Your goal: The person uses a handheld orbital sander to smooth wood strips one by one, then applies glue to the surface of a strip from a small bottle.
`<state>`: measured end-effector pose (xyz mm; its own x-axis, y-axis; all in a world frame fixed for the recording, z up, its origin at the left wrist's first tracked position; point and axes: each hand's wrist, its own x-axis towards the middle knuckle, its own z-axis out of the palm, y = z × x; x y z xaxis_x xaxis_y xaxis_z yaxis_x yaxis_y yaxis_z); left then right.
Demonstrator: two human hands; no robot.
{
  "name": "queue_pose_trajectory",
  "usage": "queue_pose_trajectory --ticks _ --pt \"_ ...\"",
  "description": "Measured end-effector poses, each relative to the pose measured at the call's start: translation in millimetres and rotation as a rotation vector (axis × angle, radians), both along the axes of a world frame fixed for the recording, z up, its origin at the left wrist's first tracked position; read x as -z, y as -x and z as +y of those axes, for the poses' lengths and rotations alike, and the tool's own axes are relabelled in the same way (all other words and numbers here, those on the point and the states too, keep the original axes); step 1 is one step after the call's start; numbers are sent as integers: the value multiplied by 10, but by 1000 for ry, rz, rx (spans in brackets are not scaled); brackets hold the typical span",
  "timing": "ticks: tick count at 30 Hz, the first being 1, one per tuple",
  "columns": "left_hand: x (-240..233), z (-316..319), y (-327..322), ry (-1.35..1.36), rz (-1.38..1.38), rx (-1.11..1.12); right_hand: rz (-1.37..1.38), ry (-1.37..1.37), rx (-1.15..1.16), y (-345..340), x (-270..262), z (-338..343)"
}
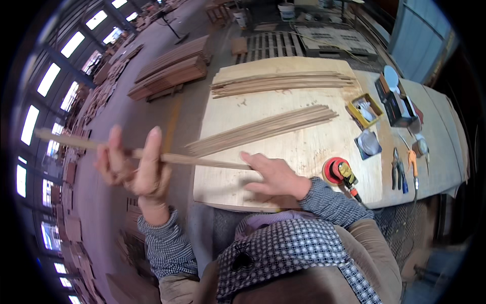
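Note:
A long, narrow wooden strip (205, 161) slants across the front left of the worktable, its far left end out past the table edge and blurred. My left hand (142, 167) holds it partway along, with the strip running between raised, motion-blurred fingers. At the strip's right end is my right hand (279, 174), thumb and forefinger spread on either side of it; whether it grips the wood is unclear. Just beyond lies a loose bundle of similar strips (262, 129). Another row of strips (281, 83) lies farther back on the plywood top (224, 190).
A red orbital sander (334, 171) rests right of my right hand. Farther right are pliers (396, 169), an orange air blow gun (412, 161), a yellow box (365, 110) and a black box (398, 108). Stacked boards (171, 72) stand on the floor beyond the table's left edge.

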<state>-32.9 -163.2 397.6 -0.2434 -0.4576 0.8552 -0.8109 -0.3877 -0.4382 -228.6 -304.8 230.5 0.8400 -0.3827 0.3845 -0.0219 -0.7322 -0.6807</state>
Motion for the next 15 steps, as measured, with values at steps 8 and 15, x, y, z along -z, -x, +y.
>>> queue_pose_trajectory --ticks 8,15 --pt "386 -236 350 35 471 529 -334 -454 43 -256 -269 46" --pt "1964 61 575 -659 1740 315 -349 -1091 -77 4 16 181"
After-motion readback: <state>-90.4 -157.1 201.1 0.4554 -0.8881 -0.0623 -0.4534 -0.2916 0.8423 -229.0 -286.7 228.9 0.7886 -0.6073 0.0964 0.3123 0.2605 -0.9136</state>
